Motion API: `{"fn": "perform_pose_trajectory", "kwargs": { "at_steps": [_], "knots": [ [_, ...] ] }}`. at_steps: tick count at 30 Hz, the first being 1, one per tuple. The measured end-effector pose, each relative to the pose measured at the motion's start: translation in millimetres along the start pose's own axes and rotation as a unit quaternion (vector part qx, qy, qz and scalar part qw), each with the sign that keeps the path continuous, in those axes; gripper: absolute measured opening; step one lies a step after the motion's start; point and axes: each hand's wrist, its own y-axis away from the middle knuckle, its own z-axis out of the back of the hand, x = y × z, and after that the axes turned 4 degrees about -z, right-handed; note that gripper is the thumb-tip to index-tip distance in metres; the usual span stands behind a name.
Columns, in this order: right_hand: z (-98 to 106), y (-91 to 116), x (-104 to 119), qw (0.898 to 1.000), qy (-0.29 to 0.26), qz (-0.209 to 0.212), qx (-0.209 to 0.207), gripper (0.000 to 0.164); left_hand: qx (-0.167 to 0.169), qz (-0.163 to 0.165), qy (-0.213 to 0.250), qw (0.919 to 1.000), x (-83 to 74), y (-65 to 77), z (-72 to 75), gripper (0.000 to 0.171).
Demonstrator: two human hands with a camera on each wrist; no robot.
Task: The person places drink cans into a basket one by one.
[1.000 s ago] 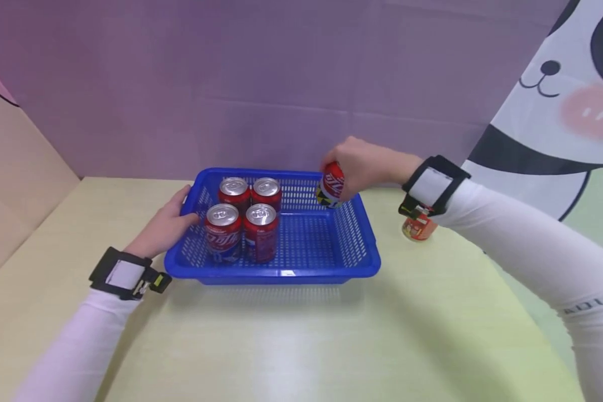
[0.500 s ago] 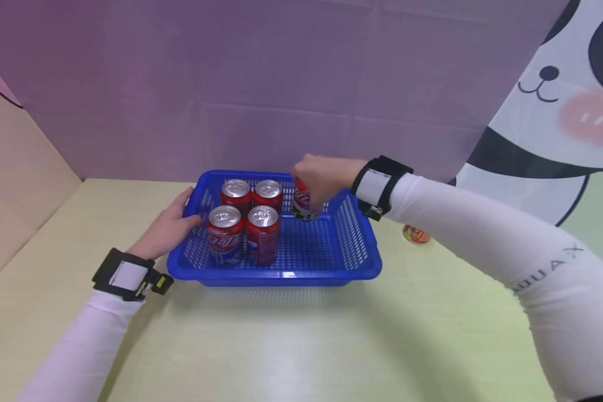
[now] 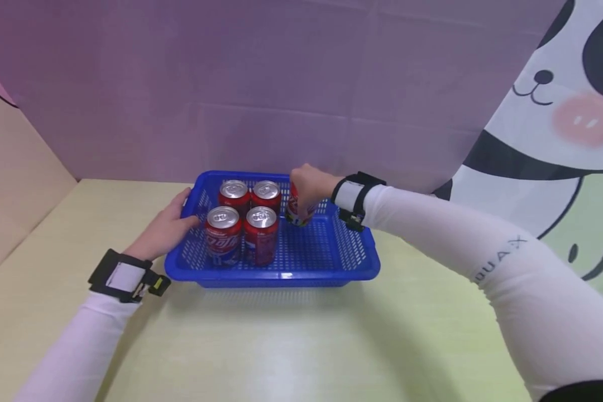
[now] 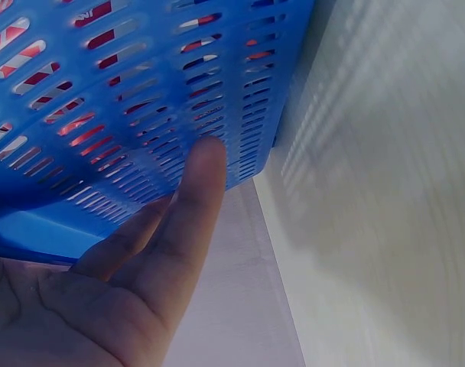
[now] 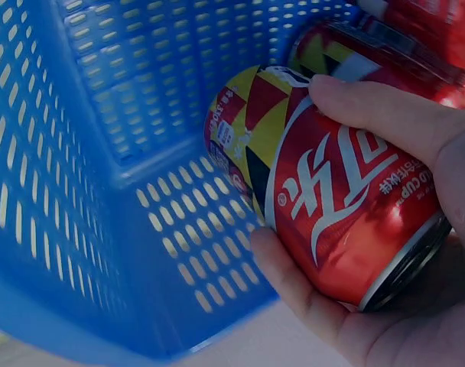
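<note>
In the head view, my right hand point(image 3: 311, 187) grips a red cola can point(image 3: 297, 209) from above, inside the blue plastic basket point(image 3: 286, 275). The right wrist view shows this can tilted, thumb and fingers about its red body and a yellow-black band near its far end. Several more cans, such as the front one point(image 3: 262, 237), stand upright in the basket's left half, silver lids up. My left hand point(image 3: 159, 231) holds the basket's left side, thumb over the rim. In the left wrist view its fingers point(image 4: 188, 214) lie against the slotted outer wall.
The basket stands on a pale wooden table point(image 3: 281, 346), near a purple backdrop point(image 3: 281, 84). A panda-printed sheet point(image 3: 537, 151) hangs at the right. The basket's right half shows bare slotted floor point(image 3: 314, 243).
My right hand has carried the can left and down into the basket, close beside the standing cans. The left hand stays at the rim. An orange-red can on the right is now hidden behind my arm.
</note>
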Motion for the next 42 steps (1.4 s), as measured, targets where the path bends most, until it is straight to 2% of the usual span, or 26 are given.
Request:
{"fn": "perform_pose_trajectory", "kwargs": {
  "at_steps": [4, 12, 16, 19, 21, 24, 27, 31, 34, 38, 42],
  "knots": [
    [-10, 0, -1, 1.0, -0.016, -0.01, 0.023, 0.043, 0.002, -0.001, -0.002, 1.0, -3.5, 0.8, -2.6, 0.075],
    [-19, -3, 0, 1.0, 0.024, 0.005, 0.013, 0.06, 0.005, 0.001, 0.002, 1.0, -9.1, -1.2, -4.2, 0.075],
    [-21, -3, 2, 0.999, 0.053, -0.006, 0.01, 0.072, 0.006, 0.002, 0.001, 1.0, -9.0, -1.2, -5.1, 0.075],
    [-17, 1, 0, 0.997, 0.075, -0.019, 0.012, 0.085, 0.007, 0.001, 0.003, 1.0, -8.8, -1.2, -5.8, 0.075],
    [-7, 7, -2, 0.996, 0.085, -0.024, 0.008, 0.094, 0.007, 0.001, 0.003, 1.0, -8.9, -1.3, -6.0, 0.075],
    [18, 21, -11, 0.996, 0.086, -0.028, -0.003, 0.092, 0.008, -0.001, 0.004, 1.0, -9.6, -2.5, -6.6, 0.075],
    [42, 38, -25, 0.995, 0.09, -0.041, -0.021, 0.081, 0.009, -0.002, 0.005, 0.9999, -10.0, -3.6, -7.5, 0.075],
    [57, 67, -55, 0.994, 0.074, -0.067, -0.047, 0.067, 0.012, -0.002, 0.008, 0.9999, -9.9, -5.1, -9.8, 0.075],
    [53, 93, -82, 0.993, 0.033, -0.062, -0.095, 0.055, 0.014, -0.003, 0.009, 0.9999, -9.6, -6.0, -11.3, 0.075],
    [36, 129, -113, 0.984, -0.016, -0.061, -0.164, 0.044, 0.016, -0.004, 0.009, 0.9998, -9.4, -7.3, -11.3, 0.076],
    [20, 153, -140, 0.974, -0.023, -0.1, -0.202, 0.05, 0.016, -0.005, 0.009, 0.9998, -7.9, -7.9, -10.9, 0.076]
  ]
}}
